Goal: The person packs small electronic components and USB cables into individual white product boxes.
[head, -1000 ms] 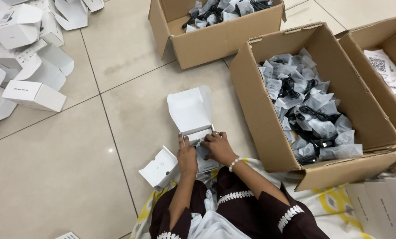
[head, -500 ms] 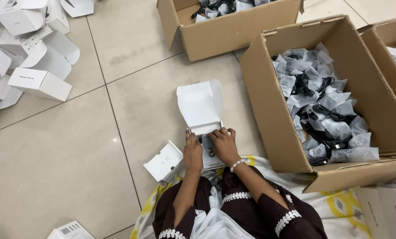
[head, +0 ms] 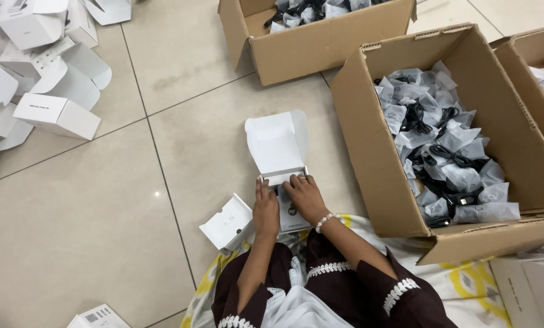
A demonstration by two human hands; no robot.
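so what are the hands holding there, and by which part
Both the left hand and the right hand press on the near end of the open white box, below its raised lid.

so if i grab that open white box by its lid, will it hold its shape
Probably not. The white box looks like thin folded card, so its raised lid would likely bend. It seems light, so a push should slide it on the smooth floor tiles.

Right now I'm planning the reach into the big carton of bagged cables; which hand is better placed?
Probably the right hand: the carton stands on its side; the left hand lies farther away.
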